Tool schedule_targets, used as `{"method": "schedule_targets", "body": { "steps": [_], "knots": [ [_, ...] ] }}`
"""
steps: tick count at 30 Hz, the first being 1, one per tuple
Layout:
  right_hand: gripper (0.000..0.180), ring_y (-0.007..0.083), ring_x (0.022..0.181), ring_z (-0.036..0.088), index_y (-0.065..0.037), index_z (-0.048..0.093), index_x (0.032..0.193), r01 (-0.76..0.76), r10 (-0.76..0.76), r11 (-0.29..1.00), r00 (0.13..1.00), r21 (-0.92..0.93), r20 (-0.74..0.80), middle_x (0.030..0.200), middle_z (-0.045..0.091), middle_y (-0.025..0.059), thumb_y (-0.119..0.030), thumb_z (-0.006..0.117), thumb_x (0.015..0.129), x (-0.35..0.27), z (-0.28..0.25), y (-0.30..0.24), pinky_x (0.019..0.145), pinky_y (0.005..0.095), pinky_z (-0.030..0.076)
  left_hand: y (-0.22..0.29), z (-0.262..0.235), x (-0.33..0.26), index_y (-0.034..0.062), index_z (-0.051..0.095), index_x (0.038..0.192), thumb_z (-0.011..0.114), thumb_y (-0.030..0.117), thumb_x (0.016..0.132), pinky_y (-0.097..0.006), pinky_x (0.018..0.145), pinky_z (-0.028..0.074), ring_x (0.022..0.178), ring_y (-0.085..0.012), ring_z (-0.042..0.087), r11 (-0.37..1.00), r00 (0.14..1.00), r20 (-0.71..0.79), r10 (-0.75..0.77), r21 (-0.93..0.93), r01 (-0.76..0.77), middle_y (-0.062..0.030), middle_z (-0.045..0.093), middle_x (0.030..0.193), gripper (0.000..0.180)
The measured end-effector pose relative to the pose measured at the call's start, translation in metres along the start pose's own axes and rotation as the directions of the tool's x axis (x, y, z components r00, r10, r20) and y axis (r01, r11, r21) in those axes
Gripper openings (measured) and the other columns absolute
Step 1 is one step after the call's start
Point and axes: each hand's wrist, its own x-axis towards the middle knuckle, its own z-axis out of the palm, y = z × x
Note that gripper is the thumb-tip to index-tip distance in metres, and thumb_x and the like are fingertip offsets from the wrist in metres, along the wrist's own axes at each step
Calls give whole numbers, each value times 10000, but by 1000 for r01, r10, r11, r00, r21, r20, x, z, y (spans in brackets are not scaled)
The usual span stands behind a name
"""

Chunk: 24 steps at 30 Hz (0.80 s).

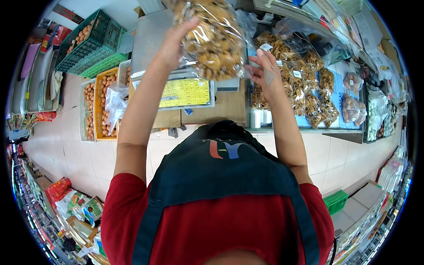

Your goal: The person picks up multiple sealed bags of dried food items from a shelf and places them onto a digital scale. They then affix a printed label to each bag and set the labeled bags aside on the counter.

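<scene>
Before you, the bulging clear plastic bag of dried brown pieces [214, 46] is between your left hand [173, 44] and right hand [266, 75], beyond the flat yellow rectangular chart [185, 92]. Left stands the yellow rectangular plastic egg crate [106, 138], nearer than the stacked green plastic crates [100, 48].

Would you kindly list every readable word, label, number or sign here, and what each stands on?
Yellow gridded sheet: print too small to read.
White labels on the bags of brown dried pieces: too small to read.
Clear bag at the left hand: no legible text.
Dark apron: red, blue and green emblem, not transcribed.
</scene>
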Motion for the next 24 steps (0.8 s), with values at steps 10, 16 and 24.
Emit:
{"method": "schedule_targets", "body": {
  "steps": [10,16,24],
  "knots": [
    [1034,179,993,571,19,144,1468,230,-229,973,970,-1,84,1200,525,144,-81,811,684,-22,-41,-6,839,286,469,0,-11,-13,-8,507,1277,711,459,767,-340,973,417,1127,-218,544,992,997,-77,-11,-123,1,-129,554,1247,721],
    [1049,208,1105,544,1,99,1482,289,-310,942,944,172,115,1237,517,161,-46,792,696,-28,-38,-21,935,336,440,-12,-80,10,-106,432,1281,775,442,727,-330,960,423,1153,-286,523,823,941,-251,229,566,-50,-169,501,1290,851],
    [649,222,1113,551,-82,363,1361,85,-290,755,932,650,215,1231,549,99,-21,693,806,-45,26,-40,956,380,451,-38,67,-84,-6,488,1239,826,209,707,-292,762,516,1086,-200,558,937,955,-88,283,-185,-295,-141,579,1161,666]
  ]
}}
